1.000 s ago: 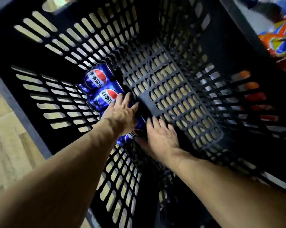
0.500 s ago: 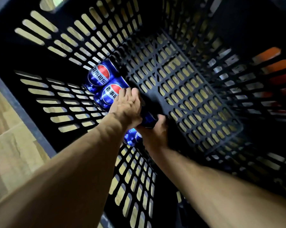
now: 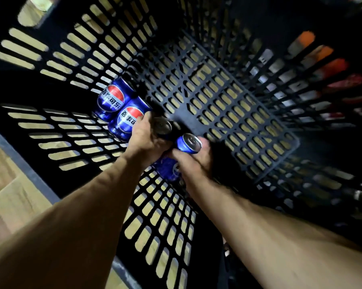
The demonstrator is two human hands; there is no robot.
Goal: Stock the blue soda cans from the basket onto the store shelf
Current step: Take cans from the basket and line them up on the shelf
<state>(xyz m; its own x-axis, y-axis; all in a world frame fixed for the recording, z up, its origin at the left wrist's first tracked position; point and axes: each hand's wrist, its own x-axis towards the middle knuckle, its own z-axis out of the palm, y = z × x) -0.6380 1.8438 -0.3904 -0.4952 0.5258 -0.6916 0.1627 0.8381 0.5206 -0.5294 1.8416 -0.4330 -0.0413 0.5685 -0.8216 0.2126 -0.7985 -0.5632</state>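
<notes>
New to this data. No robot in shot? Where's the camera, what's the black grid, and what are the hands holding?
There is no machine here. A person works with bare hands, and the only camera sits on their head, looking down along both forearms. The black slotted thing is a plastic basket, viewed from above down to its bottom. The pale wood floor shows through the slots. The left hand grips one blue can, whose silver top faces the camera. The right hand grips a second blue can. Two more cans lie on their sides, touching, against the basket's left wall. The blue patch below the hands could be part of a held can or another one; I cannot tell.
</notes>
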